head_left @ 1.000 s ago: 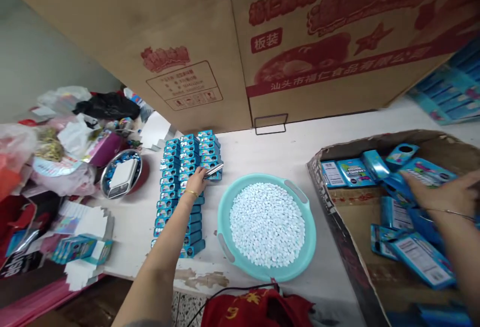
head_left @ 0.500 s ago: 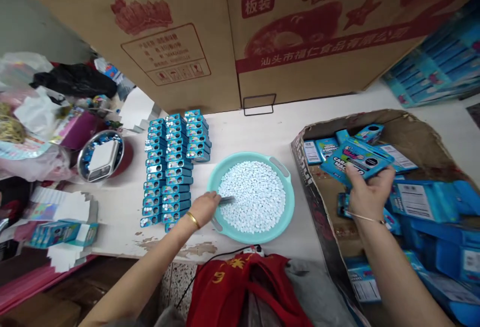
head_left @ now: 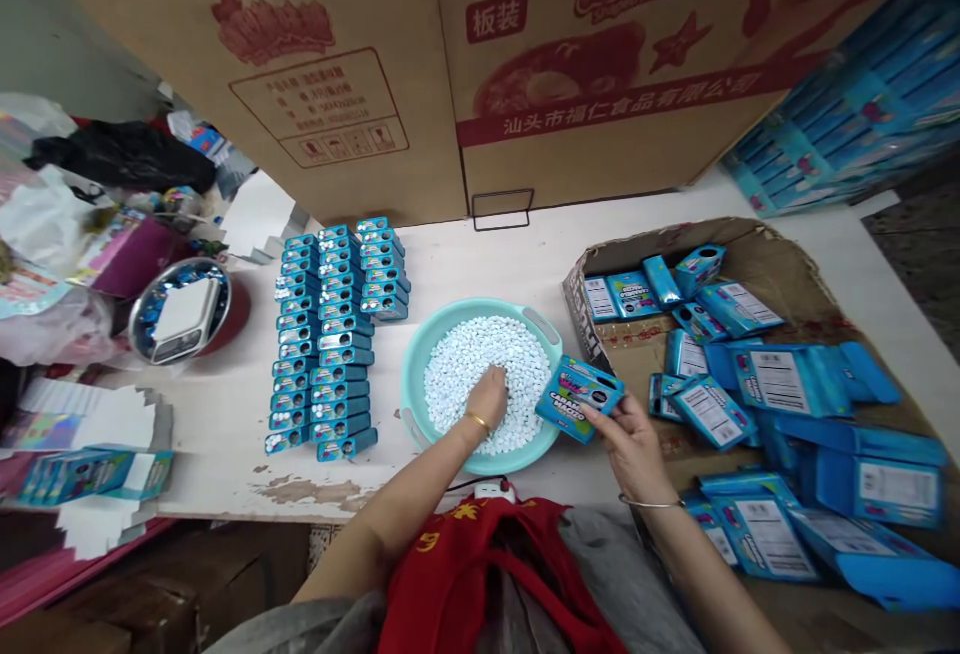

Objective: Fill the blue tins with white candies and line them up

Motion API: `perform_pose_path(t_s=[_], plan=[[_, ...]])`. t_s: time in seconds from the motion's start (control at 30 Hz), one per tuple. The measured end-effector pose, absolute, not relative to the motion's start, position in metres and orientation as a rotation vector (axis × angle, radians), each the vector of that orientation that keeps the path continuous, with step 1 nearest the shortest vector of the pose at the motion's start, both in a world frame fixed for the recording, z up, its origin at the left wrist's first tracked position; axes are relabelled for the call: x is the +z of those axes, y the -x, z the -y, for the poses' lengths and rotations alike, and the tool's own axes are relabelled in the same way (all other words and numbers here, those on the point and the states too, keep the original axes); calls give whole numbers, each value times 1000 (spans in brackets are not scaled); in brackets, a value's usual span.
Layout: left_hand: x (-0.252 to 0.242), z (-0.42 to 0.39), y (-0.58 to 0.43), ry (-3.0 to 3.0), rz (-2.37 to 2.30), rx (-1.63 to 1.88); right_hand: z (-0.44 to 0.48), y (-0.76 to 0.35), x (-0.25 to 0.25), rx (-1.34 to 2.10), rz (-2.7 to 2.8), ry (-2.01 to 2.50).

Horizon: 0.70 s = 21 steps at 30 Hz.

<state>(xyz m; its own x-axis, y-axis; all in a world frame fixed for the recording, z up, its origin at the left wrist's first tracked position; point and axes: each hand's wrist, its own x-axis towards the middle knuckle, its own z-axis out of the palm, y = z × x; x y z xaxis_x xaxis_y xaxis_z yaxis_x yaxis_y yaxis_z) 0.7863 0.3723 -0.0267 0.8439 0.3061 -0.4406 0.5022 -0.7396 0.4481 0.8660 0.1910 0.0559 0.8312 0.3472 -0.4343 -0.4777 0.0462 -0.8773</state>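
Observation:
A round turquoise basin [head_left: 414, 362] holds a heap of small white candies [head_left: 523, 359]. My left hand [head_left: 487, 399] is closed over the candies, its fingertips down in them; in this view I cannot make out what it grips. Just over the basin's right rim, my right hand [head_left: 626, 439] pinches a blue candy box [head_left: 577, 397] by its lower right corner, with the printed face up. Three columns of blue boxes [head_left: 343, 384] with round openings stand left of the basin.
A cut-down cardboard carton [head_left: 637, 359] at the right holds many blue boxes. Large brown cartons [head_left: 337, 14] stand along the back. A metal bowl [head_left: 139, 319] with a white device [head_left: 187, 319], plus bags and card sheets, lies at the left.
My right hand has moved left out of the carton with the blue box. My left hand has moved right, from the basin's left rim into the candies; the metal tool it held no longer shows.

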Motion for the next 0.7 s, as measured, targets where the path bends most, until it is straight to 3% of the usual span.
perform_pose_path(t_s=[0.17,0.37,0.7], plan=[[0,-405,-772,-2368,-427,-323,-188,-856,40,474,108,1616],[82,-451,-750,-2410,-109,-181,-196,-862,40,339,467,1934],[174,-436,-781,-2740,41,-681,-228,-856,36,195,960,1922]])
